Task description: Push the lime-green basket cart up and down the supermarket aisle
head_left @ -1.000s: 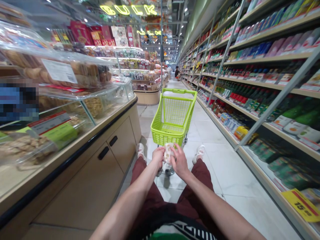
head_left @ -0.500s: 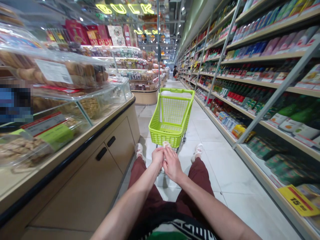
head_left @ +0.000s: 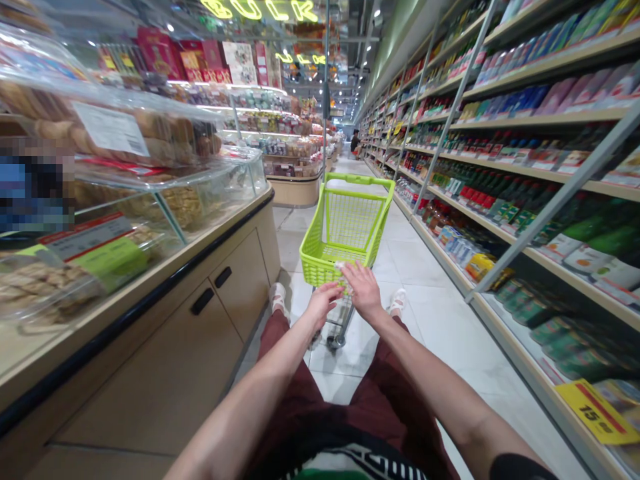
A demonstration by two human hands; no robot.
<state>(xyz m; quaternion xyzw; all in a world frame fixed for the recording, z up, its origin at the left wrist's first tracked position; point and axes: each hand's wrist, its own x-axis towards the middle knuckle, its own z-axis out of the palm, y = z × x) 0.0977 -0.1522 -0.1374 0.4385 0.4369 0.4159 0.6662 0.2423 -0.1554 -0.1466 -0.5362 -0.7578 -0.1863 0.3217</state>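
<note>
- Head view: both arms reach forward to the near rim of a lime-green shopping basket cart (head_left: 345, 230) that stands in the aisle on a pale tiled floor (head_left: 440, 327).
- The right hand (head_left: 364, 291) is at the near rim with its fingers spread flat; a small pale wrapped item (head_left: 341, 266) shows just at its fingertips, right over the rim. Whether the fingers grip it or only touch it I cannot tell.
- The left hand (head_left: 323, 301) hovers just beside and below, fingers loosely curled, holding nothing that I can see.
- Judged from this, the step in hand is bringing the small item over the cart's edge; the next move calls for clearing the rim and letting go inside the basket rather than on the lip.
- Materials: the cart is moulded plastic lattice, rigid, with a thick smooth rim on a thin metal stem with small castors.
- To the left, a beige counter (head_left: 200, 313) with dark handles carries clear bins (head_left: 165, 200) of baked goods.
- To the right, shelves (head_left: 525, 167) hold bottles and packets.
</note>
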